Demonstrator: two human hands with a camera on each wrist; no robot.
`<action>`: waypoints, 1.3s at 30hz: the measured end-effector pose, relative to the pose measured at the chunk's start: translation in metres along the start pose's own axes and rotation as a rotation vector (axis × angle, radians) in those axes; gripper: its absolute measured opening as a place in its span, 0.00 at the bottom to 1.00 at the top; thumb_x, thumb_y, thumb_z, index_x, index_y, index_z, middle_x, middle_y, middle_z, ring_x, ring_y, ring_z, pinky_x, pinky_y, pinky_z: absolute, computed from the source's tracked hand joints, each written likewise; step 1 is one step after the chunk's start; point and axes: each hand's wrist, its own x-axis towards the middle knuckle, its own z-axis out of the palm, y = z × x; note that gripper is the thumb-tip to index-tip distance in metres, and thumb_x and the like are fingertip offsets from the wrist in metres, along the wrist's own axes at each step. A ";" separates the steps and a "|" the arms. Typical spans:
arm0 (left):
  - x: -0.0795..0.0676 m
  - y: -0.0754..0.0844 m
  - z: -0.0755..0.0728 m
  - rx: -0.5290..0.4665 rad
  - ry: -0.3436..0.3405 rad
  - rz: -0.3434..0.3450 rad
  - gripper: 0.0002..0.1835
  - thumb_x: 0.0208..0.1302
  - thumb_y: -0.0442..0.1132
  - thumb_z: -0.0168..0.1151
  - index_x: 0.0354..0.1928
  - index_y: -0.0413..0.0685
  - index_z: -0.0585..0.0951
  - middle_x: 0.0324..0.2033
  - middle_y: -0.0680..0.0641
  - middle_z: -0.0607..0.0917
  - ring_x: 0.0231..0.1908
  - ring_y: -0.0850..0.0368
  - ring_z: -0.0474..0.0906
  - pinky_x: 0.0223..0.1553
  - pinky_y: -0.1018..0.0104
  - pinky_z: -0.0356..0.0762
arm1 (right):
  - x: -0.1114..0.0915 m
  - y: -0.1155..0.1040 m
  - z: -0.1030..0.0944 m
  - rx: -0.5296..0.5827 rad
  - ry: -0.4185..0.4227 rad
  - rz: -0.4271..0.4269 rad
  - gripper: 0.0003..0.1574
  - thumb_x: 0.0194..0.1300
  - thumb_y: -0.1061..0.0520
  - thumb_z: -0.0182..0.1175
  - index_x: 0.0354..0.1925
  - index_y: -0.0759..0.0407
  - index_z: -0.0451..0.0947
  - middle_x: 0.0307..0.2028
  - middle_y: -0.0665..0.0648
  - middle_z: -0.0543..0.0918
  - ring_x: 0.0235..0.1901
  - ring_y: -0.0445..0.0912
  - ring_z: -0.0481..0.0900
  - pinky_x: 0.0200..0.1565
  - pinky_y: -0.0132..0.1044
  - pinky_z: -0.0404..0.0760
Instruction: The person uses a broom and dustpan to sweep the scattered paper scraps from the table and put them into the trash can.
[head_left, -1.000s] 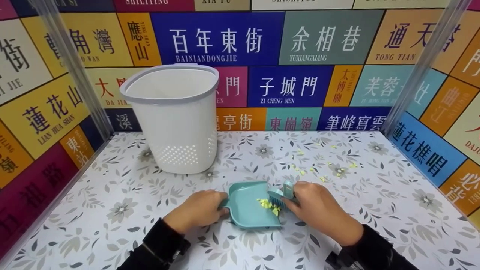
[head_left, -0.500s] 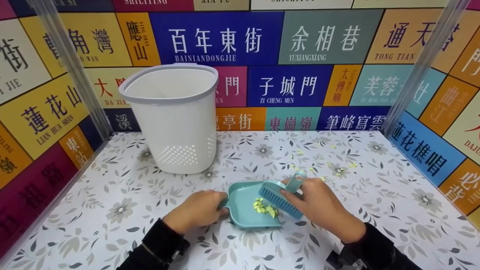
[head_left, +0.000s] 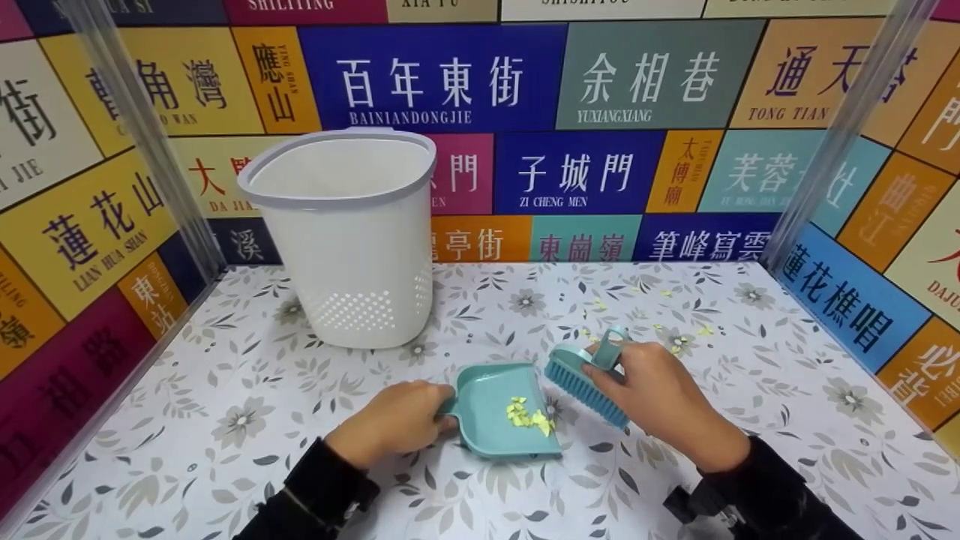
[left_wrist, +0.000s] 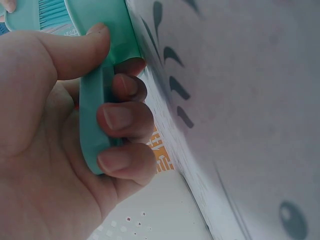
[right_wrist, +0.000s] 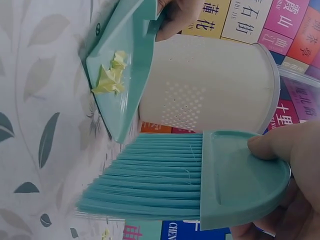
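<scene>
My left hand (head_left: pixel 397 420) grips the handle of a teal dustpan (head_left: pixel 484 420), which lies on the table with its open lip to the right. In the left wrist view, the fingers (left_wrist: pixel 120 117) curl round that handle (left_wrist: pixel 94 120). A small heap of yellow paper scraps (head_left: pixel 529 418) sits in the pan near the lip. My right hand (head_left: pixel 660 390) holds a teal hand brush (head_left: pixel 585 379), just right of the lip and apart from it. In the right wrist view, the brush's bristles (right_wrist: pixel 150 175) point toward the tabletop.
A white bin (head_left: pixel 352 255) with a grey rim stands at the back left. More yellow scraps (head_left: pixel 679 343) are scattered on the flower-patterned table (head_left: pixel 810 450), behind the right hand. Sign-printed walls (head_left: pixel 435 75) enclose the back and sides.
The right hand has swept scraps further into the dustpan, then lifted the brush off and moved it right and back, away from the lip. The left hand and dustpan have stayed in place.
</scene>
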 end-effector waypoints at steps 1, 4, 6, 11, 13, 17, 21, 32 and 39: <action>0.000 0.000 0.000 0.000 0.000 0.000 0.09 0.72 0.46 0.69 0.38 0.51 0.81 0.26 0.56 0.76 0.31 0.57 0.75 0.41 0.53 0.78 | 0.000 0.001 0.001 -0.006 -0.006 0.000 0.15 0.70 0.58 0.72 0.28 0.51 0.78 0.20 0.46 0.70 0.20 0.38 0.65 0.26 0.33 0.66; 0.000 0.000 0.000 0.001 0.001 0.001 0.09 0.72 0.46 0.69 0.39 0.51 0.81 0.26 0.56 0.77 0.31 0.57 0.75 0.41 0.53 0.79 | 0.000 0.002 0.005 -0.051 -0.001 -0.008 0.17 0.69 0.57 0.72 0.27 0.52 0.76 0.21 0.47 0.70 0.21 0.40 0.67 0.26 0.34 0.67; 0.000 0.000 0.000 0.001 0.001 -0.001 0.09 0.72 0.46 0.69 0.38 0.51 0.81 0.26 0.56 0.77 0.31 0.57 0.75 0.41 0.53 0.78 | 0.000 0.002 0.009 -0.095 0.012 -0.018 0.19 0.69 0.57 0.73 0.25 0.52 0.74 0.20 0.48 0.70 0.20 0.40 0.67 0.25 0.35 0.68; 0.000 0.000 0.000 -0.001 0.001 -0.006 0.09 0.72 0.46 0.69 0.38 0.51 0.81 0.26 0.56 0.76 0.30 0.57 0.75 0.40 0.54 0.78 | -0.002 -0.001 0.019 -0.163 0.027 -0.068 0.23 0.66 0.57 0.76 0.23 0.52 0.71 0.21 0.49 0.71 0.20 0.40 0.67 0.24 0.36 0.70; 0.000 0.000 0.000 0.001 0.005 -0.006 0.09 0.72 0.46 0.69 0.37 0.51 0.81 0.25 0.56 0.76 0.30 0.57 0.74 0.40 0.54 0.77 | -0.004 -0.003 0.022 -0.160 0.015 -0.083 0.26 0.66 0.57 0.76 0.21 0.52 0.68 0.21 0.49 0.71 0.20 0.40 0.66 0.24 0.36 0.70; 0.000 0.000 0.001 0.000 0.012 -0.006 0.10 0.72 0.45 0.69 0.35 0.52 0.79 0.25 0.56 0.75 0.30 0.57 0.74 0.39 0.54 0.77 | -0.006 -0.008 0.026 -0.118 -0.010 -0.097 0.31 0.66 0.58 0.76 0.19 0.51 0.64 0.19 0.47 0.67 0.19 0.38 0.62 0.23 0.34 0.67; 0.000 0.000 0.001 0.001 0.012 -0.011 0.10 0.72 0.46 0.69 0.35 0.53 0.79 0.25 0.56 0.76 0.30 0.57 0.74 0.39 0.54 0.77 | -0.008 -0.012 0.027 -0.056 -0.033 -0.097 0.29 0.67 0.58 0.75 0.18 0.50 0.66 0.18 0.46 0.69 0.19 0.36 0.63 0.22 0.32 0.67; 0.000 0.001 0.001 -0.008 0.001 -0.018 0.08 0.72 0.46 0.69 0.37 0.52 0.81 0.26 0.56 0.77 0.32 0.57 0.75 0.42 0.52 0.78 | -0.010 -0.021 0.030 0.038 -0.047 -0.096 0.16 0.68 0.58 0.73 0.24 0.53 0.80 0.19 0.45 0.74 0.18 0.34 0.65 0.20 0.30 0.67; 0.001 0.001 0.001 -0.009 -0.004 -0.026 0.08 0.72 0.46 0.69 0.39 0.52 0.81 0.27 0.57 0.77 0.33 0.57 0.76 0.44 0.51 0.79 | -0.014 -0.026 0.030 0.094 -0.038 -0.098 0.15 0.68 0.59 0.73 0.26 0.51 0.79 0.18 0.43 0.70 0.18 0.32 0.61 0.21 0.29 0.63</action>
